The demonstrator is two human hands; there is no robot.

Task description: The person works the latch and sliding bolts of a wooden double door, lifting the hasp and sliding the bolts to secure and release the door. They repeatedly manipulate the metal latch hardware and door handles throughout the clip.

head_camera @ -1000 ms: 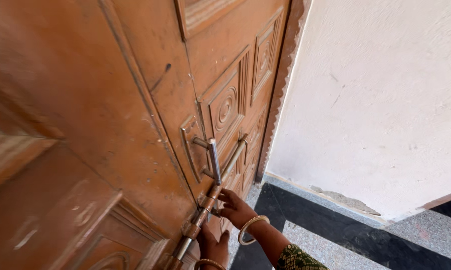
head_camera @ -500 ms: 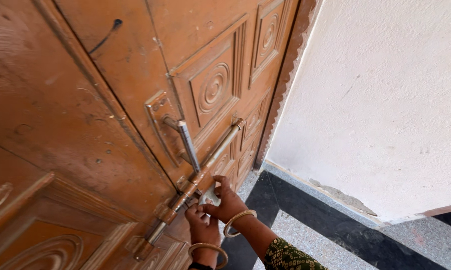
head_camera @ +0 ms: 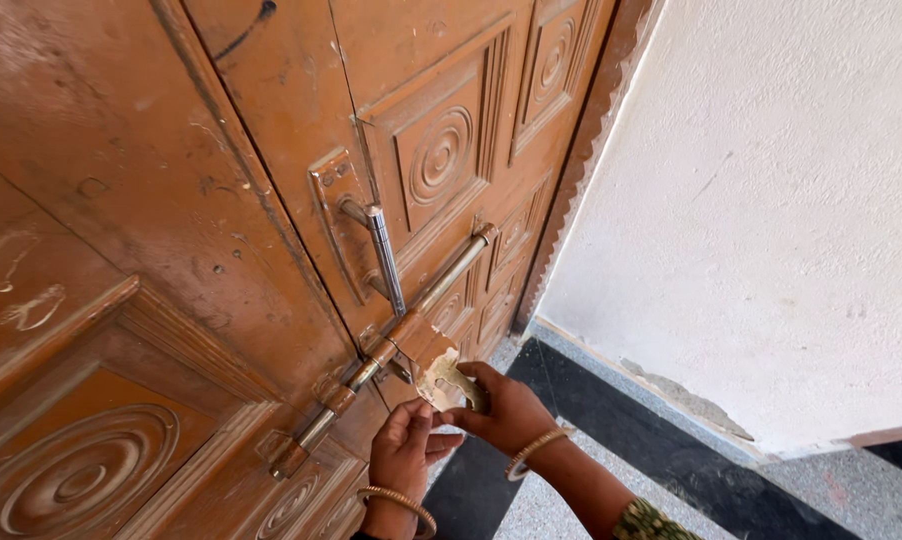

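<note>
Just above my right hand [head_camera: 511, 408], the hasp [head_camera: 441, 372] of the long bolt [head_camera: 411, 318] is swinging out from the door [head_camera: 171, 200]; I am pinching its worn brass flap between thumb and fingers. Beside it, my left hand [head_camera: 403, 450] is curling loosely, gripping nothing I can see. Up beyond both, a steel handle [head_camera: 383, 258] is standing off the carved wood.

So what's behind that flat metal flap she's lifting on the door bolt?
Behind the hasp flap only the wooden door shows; both hands cover its lower end, so any staple or lock is hidden.
</note>
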